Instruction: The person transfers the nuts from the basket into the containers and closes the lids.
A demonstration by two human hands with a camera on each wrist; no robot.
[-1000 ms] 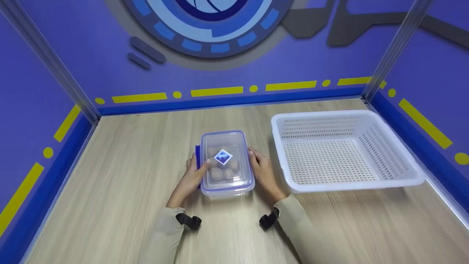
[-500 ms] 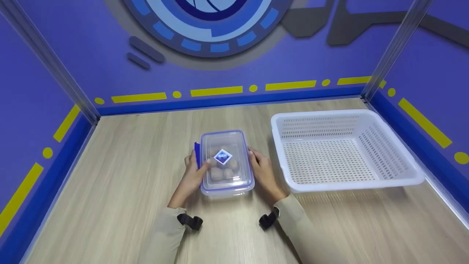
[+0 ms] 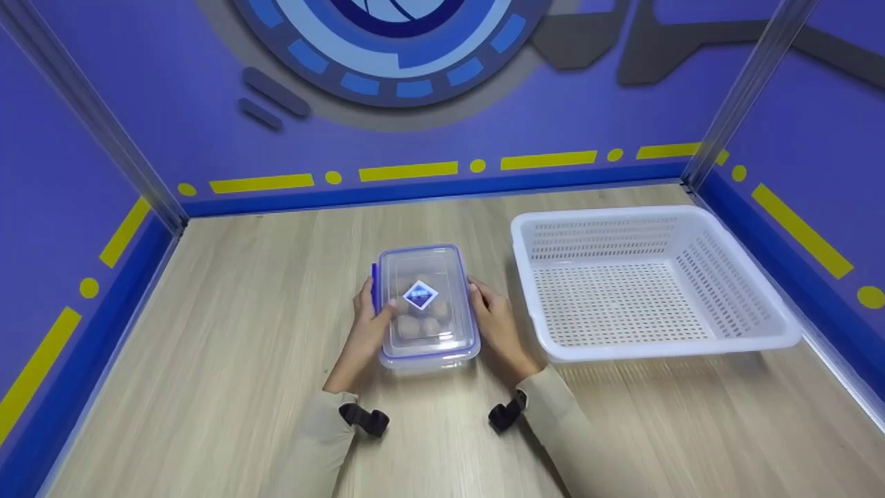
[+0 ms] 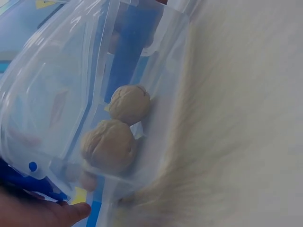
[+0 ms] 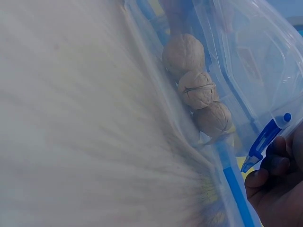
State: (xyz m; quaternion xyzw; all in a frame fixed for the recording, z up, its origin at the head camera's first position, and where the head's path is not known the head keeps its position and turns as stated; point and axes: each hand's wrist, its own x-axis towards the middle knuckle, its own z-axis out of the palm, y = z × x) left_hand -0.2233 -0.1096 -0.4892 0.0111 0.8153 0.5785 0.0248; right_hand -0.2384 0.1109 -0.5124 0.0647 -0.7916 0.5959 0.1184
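A clear plastic box (image 3: 427, 304) with a blue-rimmed lid and a diamond label stands on the wooden table (image 3: 242, 332), holding walnuts (image 4: 129, 104). My left hand (image 3: 370, 325) grips its left side, thumb on the lid and fingers against the blue latch (image 3: 374, 285). My right hand (image 3: 492, 318) holds the right side. In the right wrist view its curled fingers (image 5: 279, 189) lie at the blue latch (image 5: 262, 142), with walnuts (image 5: 196, 87) seen through the wall. The left wrist view shows only a bit of my left hand (image 4: 38, 213) under the box.
A white perforated basket (image 3: 691, 346) sits just right of the box, with nothing in it. Purple walls with yellow markings close in the table on the left, back and right. Black wrist straps (image 3: 363, 418) show at both sleeves.
The blue latch on the left has folded in closer to the box wall under my left fingers. My left forearm has shifted slightly right. The right hand and the box stay put.
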